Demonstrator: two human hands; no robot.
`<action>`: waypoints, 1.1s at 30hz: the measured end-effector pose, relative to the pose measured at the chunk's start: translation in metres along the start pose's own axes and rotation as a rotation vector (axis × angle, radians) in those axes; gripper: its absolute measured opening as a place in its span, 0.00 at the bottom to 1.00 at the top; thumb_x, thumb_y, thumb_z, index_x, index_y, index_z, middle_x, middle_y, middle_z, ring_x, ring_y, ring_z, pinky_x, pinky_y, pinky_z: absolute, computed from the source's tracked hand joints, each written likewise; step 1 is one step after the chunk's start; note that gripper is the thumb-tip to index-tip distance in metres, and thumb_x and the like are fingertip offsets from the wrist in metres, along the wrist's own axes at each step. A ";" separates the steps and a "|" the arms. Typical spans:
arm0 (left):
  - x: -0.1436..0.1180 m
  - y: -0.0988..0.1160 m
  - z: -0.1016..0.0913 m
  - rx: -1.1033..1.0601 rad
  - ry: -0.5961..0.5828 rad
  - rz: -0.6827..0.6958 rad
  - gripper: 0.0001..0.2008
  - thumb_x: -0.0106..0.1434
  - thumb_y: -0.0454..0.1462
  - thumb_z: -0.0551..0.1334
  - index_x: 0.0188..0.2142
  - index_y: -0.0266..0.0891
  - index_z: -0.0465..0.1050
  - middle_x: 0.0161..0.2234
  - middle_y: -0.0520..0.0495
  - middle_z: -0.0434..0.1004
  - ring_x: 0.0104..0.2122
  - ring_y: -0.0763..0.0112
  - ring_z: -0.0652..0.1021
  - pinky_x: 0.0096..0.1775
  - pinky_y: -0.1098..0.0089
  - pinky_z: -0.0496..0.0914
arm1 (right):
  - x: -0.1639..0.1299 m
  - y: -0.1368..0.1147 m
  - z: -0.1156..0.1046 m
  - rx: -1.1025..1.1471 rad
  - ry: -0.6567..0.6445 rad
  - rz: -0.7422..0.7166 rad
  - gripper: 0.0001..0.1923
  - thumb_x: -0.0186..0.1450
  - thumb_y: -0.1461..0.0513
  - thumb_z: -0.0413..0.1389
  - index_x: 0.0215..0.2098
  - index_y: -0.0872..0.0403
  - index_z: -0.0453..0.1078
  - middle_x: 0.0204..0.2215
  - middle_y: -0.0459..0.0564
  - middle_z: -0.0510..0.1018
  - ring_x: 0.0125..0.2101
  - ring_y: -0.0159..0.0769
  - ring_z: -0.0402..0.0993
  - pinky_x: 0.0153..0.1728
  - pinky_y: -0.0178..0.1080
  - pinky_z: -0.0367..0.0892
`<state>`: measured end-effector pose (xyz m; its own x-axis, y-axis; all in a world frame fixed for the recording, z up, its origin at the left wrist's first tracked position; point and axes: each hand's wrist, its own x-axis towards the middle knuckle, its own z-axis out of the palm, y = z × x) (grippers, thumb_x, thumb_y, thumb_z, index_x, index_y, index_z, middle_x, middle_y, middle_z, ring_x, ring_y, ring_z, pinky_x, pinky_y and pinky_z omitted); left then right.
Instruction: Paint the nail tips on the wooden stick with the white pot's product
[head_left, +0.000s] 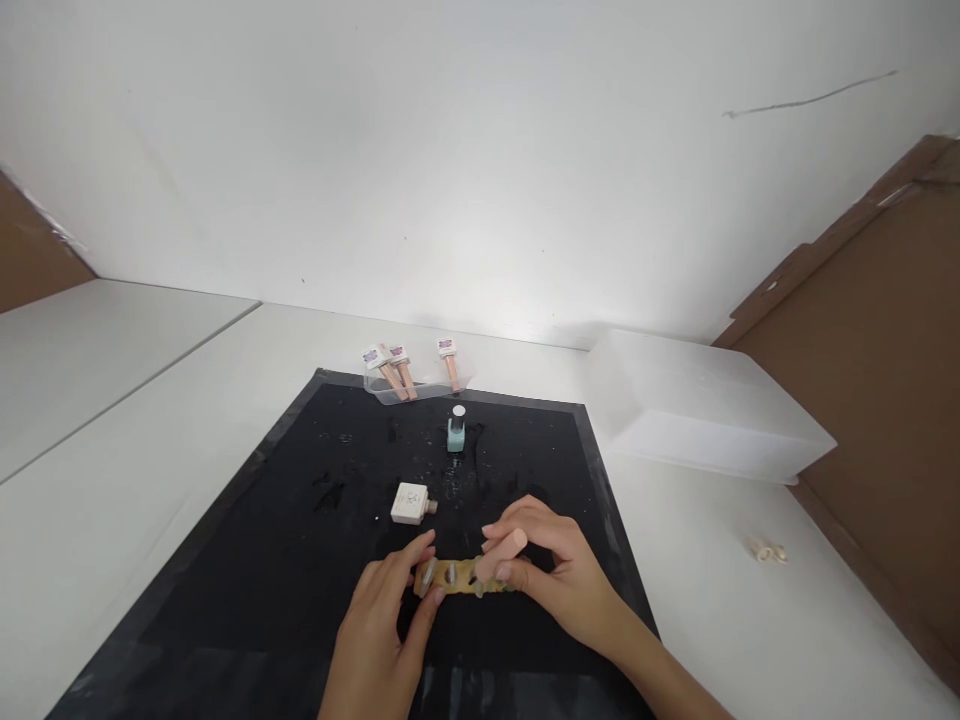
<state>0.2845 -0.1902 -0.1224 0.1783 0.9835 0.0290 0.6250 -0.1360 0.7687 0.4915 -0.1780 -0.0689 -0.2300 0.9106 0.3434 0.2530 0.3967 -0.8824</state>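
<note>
Both hands work near the mat's (225,560) near edge: left hand (379,625) pinches the gold strip (459,576), right hand (559,575) grips a peach fingertip form (501,555); the mint polish bottle (456,430) stands capped beyond, apparently unused.

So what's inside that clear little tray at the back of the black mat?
The clear tray holds three pinkish sticks with white labelled tops, leaning upright. Their lower ends blur behind the tray wall, so anything lying flat on its floor can't be made out.

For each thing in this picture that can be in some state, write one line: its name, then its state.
Left hand: gripping the gold strip's left end.
Right hand: holding a pink finger form on the strip.
Gold strip: flat on the black mat.
Teal bottle: upright, capped.
Beige bottle: lying down.
</note>
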 end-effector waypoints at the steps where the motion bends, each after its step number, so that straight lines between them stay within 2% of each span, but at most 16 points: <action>1: 0.000 0.000 0.000 -0.001 -0.004 -0.003 0.19 0.65 0.43 0.53 0.54 0.46 0.66 0.39 0.44 0.76 0.37 0.61 0.77 0.37 0.65 0.74 | 0.000 0.000 0.000 -0.008 -0.002 -0.002 0.09 0.64 0.60 0.58 0.43 0.48 0.76 0.31 0.50 0.81 0.35 0.41 0.72 0.38 0.43 0.68; 5: 0.000 0.001 0.000 -0.004 -0.001 -0.007 0.19 0.64 0.43 0.53 0.55 0.47 0.66 0.39 0.45 0.77 0.37 0.61 0.78 0.36 0.65 0.74 | -0.001 0.002 0.001 -0.027 0.027 0.018 0.10 0.65 0.62 0.57 0.45 0.48 0.76 0.36 0.52 0.80 0.38 0.41 0.73 0.39 0.43 0.68; 11: 0.000 0.000 0.000 -0.019 0.013 -0.003 0.19 0.64 0.43 0.55 0.54 0.47 0.67 0.39 0.45 0.78 0.36 0.61 0.78 0.36 0.64 0.74 | 0.001 -0.002 -0.002 -0.006 -0.005 0.027 0.09 0.64 0.58 0.58 0.41 0.50 0.77 0.30 0.50 0.80 0.34 0.41 0.72 0.36 0.42 0.68; 15: 0.000 0.000 0.000 -0.023 0.014 0.000 0.19 0.64 0.43 0.55 0.54 0.47 0.67 0.40 0.45 0.78 0.38 0.60 0.78 0.36 0.64 0.74 | 0.001 -0.003 -0.003 -0.037 0.042 0.049 0.09 0.65 0.59 0.56 0.42 0.50 0.76 0.34 0.52 0.80 0.36 0.42 0.73 0.38 0.43 0.68; 21: 0.000 -0.002 0.001 -0.022 0.001 0.002 0.19 0.64 0.43 0.54 0.54 0.48 0.66 0.39 0.45 0.78 0.37 0.60 0.78 0.36 0.64 0.74 | 0.001 -0.004 -0.003 0.010 -0.029 0.068 0.09 0.65 0.57 0.57 0.32 0.50 0.78 0.30 0.49 0.80 0.35 0.41 0.74 0.40 0.42 0.68; 25: 0.000 0.000 0.000 -0.024 -0.013 -0.031 0.20 0.64 0.44 0.53 0.55 0.47 0.66 0.40 0.44 0.77 0.38 0.60 0.78 0.36 0.64 0.74 | 0.001 -0.002 -0.002 -0.011 0.069 0.115 0.07 0.65 0.61 0.57 0.40 0.50 0.76 0.34 0.50 0.80 0.37 0.41 0.75 0.40 0.43 0.68; 27: 0.001 0.001 0.000 -0.022 -0.010 -0.032 0.20 0.64 0.44 0.53 0.55 0.47 0.66 0.40 0.44 0.77 0.38 0.60 0.78 0.36 0.64 0.74 | 0.001 -0.001 -0.003 0.010 0.088 0.125 0.06 0.64 0.60 0.58 0.38 0.50 0.76 0.34 0.50 0.80 0.37 0.41 0.75 0.41 0.42 0.68; 30: 0.001 0.001 -0.001 -0.020 0.001 -0.027 0.20 0.64 0.44 0.54 0.54 0.47 0.67 0.39 0.45 0.78 0.36 0.61 0.78 0.35 0.65 0.74 | 0.002 -0.002 -0.004 0.027 0.020 0.114 0.08 0.64 0.58 0.58 0.30 0.50 0.77 0.29 0.49 0.80 0.37 0.41 0.75 0.42 0.42 0.68; 31: 0.001 0.001 -0.001 -0.021 0.000 -0.026 0.19 0.64 0.44 0.54 0.54 0.47 0.67 0.39 0.45 0.78 0.36 0.61 0.78 0.35 0.65 0.74 | 0.002 -0.002 -0.004 0.018 0.010 0.118 0.08 0.64 0.58 0.58 0.29 0.50 0.77 0.29 0.49 0.80 0.37 0.42 0.75 0.42 0.42 0.68; 33: 0.001 0.001 -0.001 -0.016 -0.001 -0.028 0.19 0.64 0.44 0.54 0.54 0.48 0.67 0.39 0.45 0.78 0.36 0.61 0.78 0.34 0.66 0.74 | 0.002 -0.002 -0.005 -0.003 0.049 0.139 0.07 0.64 0.58 0.58 0.34 0.50 0.77 0.32 0.50 0.81 0.38 0.42 0.75 0.42 0.43 0.68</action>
<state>0.2845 -0.1895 -0.1209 0.1616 0.9868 0.0062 0.6175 -0.1060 0.7794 0.4949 -0.1761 -0.0645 -0.1467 0.9613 0.2332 0.2824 0.2666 -0.9215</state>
